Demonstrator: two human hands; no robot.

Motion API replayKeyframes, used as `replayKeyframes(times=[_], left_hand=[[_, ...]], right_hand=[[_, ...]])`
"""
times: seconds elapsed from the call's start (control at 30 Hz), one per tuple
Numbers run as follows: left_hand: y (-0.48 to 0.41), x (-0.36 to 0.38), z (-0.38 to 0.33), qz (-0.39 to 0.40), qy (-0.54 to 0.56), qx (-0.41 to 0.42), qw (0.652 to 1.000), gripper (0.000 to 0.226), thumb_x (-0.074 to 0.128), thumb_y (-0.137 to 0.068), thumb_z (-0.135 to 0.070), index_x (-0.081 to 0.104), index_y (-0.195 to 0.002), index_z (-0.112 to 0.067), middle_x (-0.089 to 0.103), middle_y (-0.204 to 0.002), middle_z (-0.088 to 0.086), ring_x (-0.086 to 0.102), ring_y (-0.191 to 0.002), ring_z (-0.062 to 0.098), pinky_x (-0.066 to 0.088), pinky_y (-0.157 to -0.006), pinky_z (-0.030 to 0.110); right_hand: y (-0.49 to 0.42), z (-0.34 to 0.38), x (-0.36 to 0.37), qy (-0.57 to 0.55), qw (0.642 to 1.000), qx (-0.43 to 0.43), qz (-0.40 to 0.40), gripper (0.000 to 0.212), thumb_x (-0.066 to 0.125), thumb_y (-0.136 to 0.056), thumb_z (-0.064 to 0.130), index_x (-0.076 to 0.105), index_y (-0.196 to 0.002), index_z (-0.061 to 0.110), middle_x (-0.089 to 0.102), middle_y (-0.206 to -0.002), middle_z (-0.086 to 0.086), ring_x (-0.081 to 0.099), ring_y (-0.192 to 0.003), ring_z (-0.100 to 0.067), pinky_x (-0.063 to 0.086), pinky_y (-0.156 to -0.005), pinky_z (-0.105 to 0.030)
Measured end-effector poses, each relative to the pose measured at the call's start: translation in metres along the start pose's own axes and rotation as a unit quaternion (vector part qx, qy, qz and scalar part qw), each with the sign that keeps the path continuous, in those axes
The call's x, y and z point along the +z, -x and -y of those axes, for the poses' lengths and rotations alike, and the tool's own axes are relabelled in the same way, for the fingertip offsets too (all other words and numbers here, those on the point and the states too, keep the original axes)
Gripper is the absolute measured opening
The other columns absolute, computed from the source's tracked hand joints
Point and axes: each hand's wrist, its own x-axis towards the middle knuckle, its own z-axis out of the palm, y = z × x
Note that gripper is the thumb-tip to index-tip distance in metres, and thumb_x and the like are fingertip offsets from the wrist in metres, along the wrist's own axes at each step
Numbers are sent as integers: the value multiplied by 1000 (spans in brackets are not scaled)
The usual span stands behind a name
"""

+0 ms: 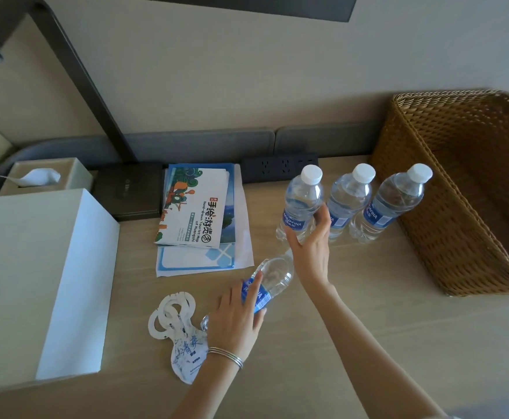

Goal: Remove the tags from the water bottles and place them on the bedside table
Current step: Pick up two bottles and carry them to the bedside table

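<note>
So the tags, a little pile of white card neck-hangers with ring cut-outs and blue print [177,331], are lying flat on the pale wood desk [368,328], far to the left of the big woven wicker basket [446,237] and nearer the camera than it.

Just basket-side of that pile there's a clear plastic water bottle with a blue label lying on its side [272,279]. The left grip [235,319] is wrapped over its cap end, fingers and thumb around it. My guess is it's pinned down so it doesn't roll. The neck is hidden under the hand, so I can't tell if a tag is on it.

Closer to the basket, three matching bottles stand in a row with white caps and bare necks. The right grip [310,237] is clasped round the lower part of the one furthest from the basket [303,198], probably to line it up with the middle one [349,198]. The last one [392,201] stands right beside the basket wall.

Further out on the far-left side:
- a stack of tourist-map brochures [198,207]
- a black socket strip [280,167]
- a tall white box [35,267]
- a tissue box [47,176]
</note>
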Motion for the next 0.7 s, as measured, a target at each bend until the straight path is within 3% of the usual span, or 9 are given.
replayKeyframes(times=[0.2,0.37,0.53,0.6,0.7], left_hand=[[-3,-1,3,16,22,2,1000,89,82,-61,-48,41,-136,-22,67,-92,8,62,-66,19,52,-54,30],[-3,-1,5,24,35,2,999,89,83,-60,-46,42,-135,-23,68,-92,8,63,-66,18,52,-52,29],[0,2,6,7,25,6,1000,86,86,-58,-42,50,-133,-21,67,-88,10,62,-64,21,52,-52,32],[2,2,5,1,23,11,1000,86,86,-58,-39,47,-133,-21,66,-88,11,60,-63,22,52,-51,34],[4,0,1,-13,25,15,999,87,86,-57,-35,45,-132,-21,64,-85,11,58,-60,24,49,-49,34]], right_hand=[[-23,8,19,-79,994,63,-39,76,72,-79,11,23,-137,8,41,-134,-10,44,-121,-17,45,-93,-24],[-19,10,11,-138,985,99,-13,68,75,-75,10,32,-125,27,45,-115,16,49,-109,-5,45,-84,-8],[3,11,-23,-99,991,75,-45,73,80,-71,15,36,-127,31,50,-122,5,52,-113,-12,52,-92,-36],[12,14,-48,-75,993,68,-51,75,80,-70,18,37,-130,31,51,-124,5,53,-113,-12,51,-91,-38],[31,13,-88,-24,998,44,-42,76,81,-68,22,41,-131,28,52,-124,10,53,-111,-8,48,-88,-29]])
